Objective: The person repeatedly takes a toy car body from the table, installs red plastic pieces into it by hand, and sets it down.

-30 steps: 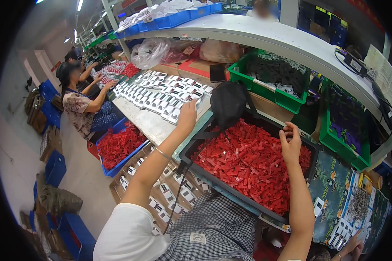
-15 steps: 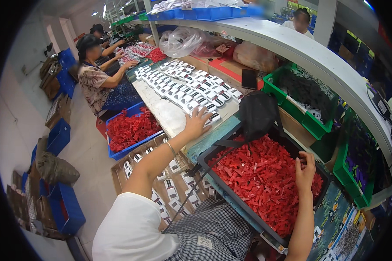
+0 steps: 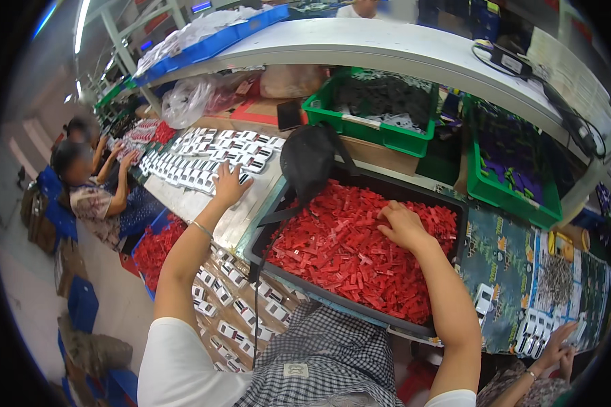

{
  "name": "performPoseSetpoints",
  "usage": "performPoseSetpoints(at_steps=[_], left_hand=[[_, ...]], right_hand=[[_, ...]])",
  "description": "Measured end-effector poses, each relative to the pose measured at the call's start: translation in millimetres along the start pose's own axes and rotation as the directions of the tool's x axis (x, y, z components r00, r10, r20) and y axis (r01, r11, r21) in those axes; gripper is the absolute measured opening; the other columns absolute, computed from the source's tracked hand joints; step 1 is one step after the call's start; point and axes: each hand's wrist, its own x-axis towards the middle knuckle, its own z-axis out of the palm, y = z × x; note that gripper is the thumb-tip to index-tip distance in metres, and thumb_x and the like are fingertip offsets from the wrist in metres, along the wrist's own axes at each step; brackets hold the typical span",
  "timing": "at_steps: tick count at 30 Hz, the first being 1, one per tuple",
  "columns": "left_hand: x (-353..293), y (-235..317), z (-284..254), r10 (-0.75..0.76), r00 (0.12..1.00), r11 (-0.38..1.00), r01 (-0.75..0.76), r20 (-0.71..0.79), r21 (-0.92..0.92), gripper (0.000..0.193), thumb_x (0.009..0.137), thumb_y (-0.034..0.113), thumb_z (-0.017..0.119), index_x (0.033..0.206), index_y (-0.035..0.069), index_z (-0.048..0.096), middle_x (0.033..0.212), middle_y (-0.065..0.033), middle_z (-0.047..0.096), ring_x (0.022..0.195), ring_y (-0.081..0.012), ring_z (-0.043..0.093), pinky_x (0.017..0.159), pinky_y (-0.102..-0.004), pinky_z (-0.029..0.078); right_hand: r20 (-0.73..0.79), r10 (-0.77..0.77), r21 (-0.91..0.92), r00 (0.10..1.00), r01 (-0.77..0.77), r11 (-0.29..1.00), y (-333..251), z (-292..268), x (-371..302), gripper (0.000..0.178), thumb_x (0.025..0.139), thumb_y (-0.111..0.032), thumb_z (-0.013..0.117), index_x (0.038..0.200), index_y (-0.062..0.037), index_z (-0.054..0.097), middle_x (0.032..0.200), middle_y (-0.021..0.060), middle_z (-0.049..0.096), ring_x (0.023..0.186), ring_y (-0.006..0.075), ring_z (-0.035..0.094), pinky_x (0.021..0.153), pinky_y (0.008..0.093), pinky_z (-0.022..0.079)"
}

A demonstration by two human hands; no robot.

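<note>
My left hand (image 3: 229,186) rests with fingers spread at the near end of several rows of white plastic casings (image 3: 200,178) with dark and red stripes, laid on the pale board. No part shows in its grip. My right hand (image 3: 402,225) is over the heap of small red plastic pieces (image 3: 346,251), its fingers bent and the thumb apart from them. The fingertips are at the red pieces, and no held piece can be made out. A large black tray (image 3: 360,313) contains the heap. A black bag-like item (image 3: 309,159) hangs over its far left corner.
Green bins (image 3: 387,132) with dark parts stand behind the tray, under a white shelf (image 3: 400,44). Boxed white casings (image 3: 232,298) lie below my left arm. A co-worker's hand (image 3: 555,349) is among casings at lower right; other people sit at far left.
The view has turned to the right. My right hand has moved from the tray's right side to over the red pieces. My left hand stays by the white casings.
</note>
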Motion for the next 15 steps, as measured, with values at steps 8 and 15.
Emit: performPoseSetpoints(at_steps=[8,15], left_hand=[[14,165,-43,0.535,0.820,0.756,-0.573,-0.206,-0.317,0.039,0.087,0.022,0.056,0.125,0.014,0.050,0.134,-0.0164,0.043,0.123,-0.0404,0.034,0.102,-0.0472,0.031],[5,180,-30,0.539,0.803,0.770,-0.592,-0.255,-0.239,0.040,0.090,0.023,0.051,0.129,0.015,0.046,0.137,-0.0178,0.039,0.123,-0.0440,0.032,0.103,-0.0508,0.028]], right_hand=[[0.040,-0.047,-0.003,0.998,0.047,0.999,2,3,1,0.024,0.078,-0.019,0.065,0.099,-0.0073,0.062,0.106,0.0146,0.057,0.103,0.0329,0.055,0.084,0.0431,0.047],[0.058,-0.012,-0.021,0.998,0.013,1.000,8,4,2,0.023,0.078,-0.021,0.067,0.094,-0.0069,0.061,0.102,0.0129,0.059,0.100,0.0321,0.057,0.083,0.0427,0.048]])
